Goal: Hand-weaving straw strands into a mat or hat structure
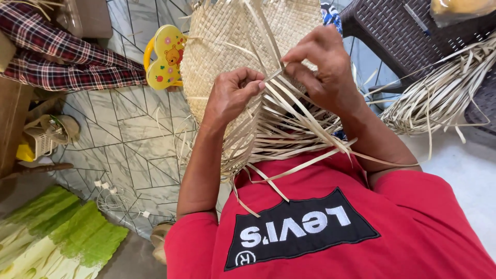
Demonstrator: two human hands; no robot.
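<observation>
Straw-coloured strips are pinched closed in both grips: left hand clamps the crossing, right hand holds one strip at the half-woven mat's near edge. Weaving underway; next, apparently, tucking that strip under its neighbour. Spare strips lie right.

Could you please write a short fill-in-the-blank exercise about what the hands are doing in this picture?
1. Both hands work on a woven ____ of pale strips.
2. The right hand pinches a loose ____.
3. The left hand presses on the mat, near a ____ toy chair.
4. The person's shirt is ____.

Missing words: mat; strip; yellow; red
</observation>
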